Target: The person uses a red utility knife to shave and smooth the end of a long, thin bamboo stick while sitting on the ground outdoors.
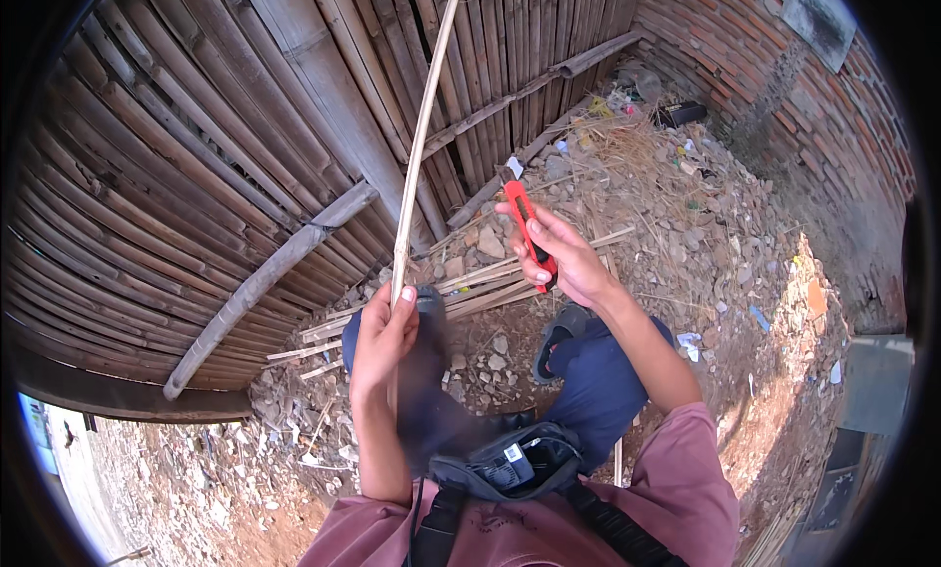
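Note:
A long, pale bamboo strip [420,136] stands nearly upright in front of me, leaning a little to the right at its top. My left hand [384,337] is closed around its lower part, thumb laid along the strip. In my right hand [561,253] is a red utility knife [527,229], its tip pointing up and slightly left. The knife is apart from the strip, to its right. Whether its blade is out is hard to make out. On the ground beyond my feet lie several cut bamboo strips [490,289], partly covered by my left hand and legs.
A bamboo-slat wall [176,175] with a round pole [270,278] across it rises at the left. A brick wall [745,52] closes the far right. Stony rubble [676,234] covers the ground. An open black pouch [510,464] rests at my waist.

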The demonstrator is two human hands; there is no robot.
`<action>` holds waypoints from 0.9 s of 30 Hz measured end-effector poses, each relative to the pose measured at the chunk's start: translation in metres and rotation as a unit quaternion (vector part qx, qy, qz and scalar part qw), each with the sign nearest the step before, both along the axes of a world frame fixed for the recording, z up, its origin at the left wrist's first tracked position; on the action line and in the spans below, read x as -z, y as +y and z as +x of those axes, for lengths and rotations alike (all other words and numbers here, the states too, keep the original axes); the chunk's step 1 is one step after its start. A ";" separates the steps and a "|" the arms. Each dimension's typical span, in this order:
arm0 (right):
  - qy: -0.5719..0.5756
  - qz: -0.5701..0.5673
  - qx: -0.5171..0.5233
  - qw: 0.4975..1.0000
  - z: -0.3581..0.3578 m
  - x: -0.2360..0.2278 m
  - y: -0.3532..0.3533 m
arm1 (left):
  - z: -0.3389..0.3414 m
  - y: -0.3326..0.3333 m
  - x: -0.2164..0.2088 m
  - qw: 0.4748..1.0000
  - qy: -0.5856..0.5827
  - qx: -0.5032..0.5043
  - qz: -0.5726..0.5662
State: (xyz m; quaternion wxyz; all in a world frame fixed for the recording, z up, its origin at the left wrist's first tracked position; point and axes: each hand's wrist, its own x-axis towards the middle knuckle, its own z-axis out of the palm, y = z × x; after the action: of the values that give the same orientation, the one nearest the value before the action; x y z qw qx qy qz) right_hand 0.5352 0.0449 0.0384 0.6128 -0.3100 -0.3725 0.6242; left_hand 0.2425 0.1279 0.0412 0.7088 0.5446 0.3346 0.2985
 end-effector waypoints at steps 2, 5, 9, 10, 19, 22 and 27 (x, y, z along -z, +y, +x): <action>-0.017 0.014 0.017 1.000 -0.004 -0.005 0.000 | -0.003 0.004 0.005 1.000 -0.021 0.005 -0.008; -0.052 0.032 0.045 0.997 -0.011 -0.015 -0.002 | -0.007 0.007 0.010 0.999 -0.043 0.011 -0.017; -0.062 0.054 0.039 0.996 -0.011 -0.016 -0.004 | -0.010 0.006 0.014 0.998 -0.058 0.029 -0.018; -0.053 0.062 0.026 0.996 -0.007 -0.013 -0.003 | -0.010 0.006 0.014 0.997 -0.060 0.032 -0.019; -0.049 0.038 0.024 0.998 -0.001 -0.019 -0.007 | -0.012 0.008 0.018 0.996 -0.076 0.041 -0.021; -0.039 0.034 0.028 0.998 -0.004 -0.017 -0.006 | -0.013 0.008 0.018 0.995 -0.087 0.042 -0.022; -0.048 0.052 0.011 0.997 -0.006 -0.010 -0.003 | -0.013 0.007 0.016 0.995 -0.086 0.041 -0.022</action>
State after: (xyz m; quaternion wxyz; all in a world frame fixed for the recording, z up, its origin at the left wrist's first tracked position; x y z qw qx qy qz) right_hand 0.5296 0.0420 0.0489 0.6165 -0.3112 -0.4301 0.5815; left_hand 0.2291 0.1350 0.0247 0.7583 0.5142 0.2567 0.3077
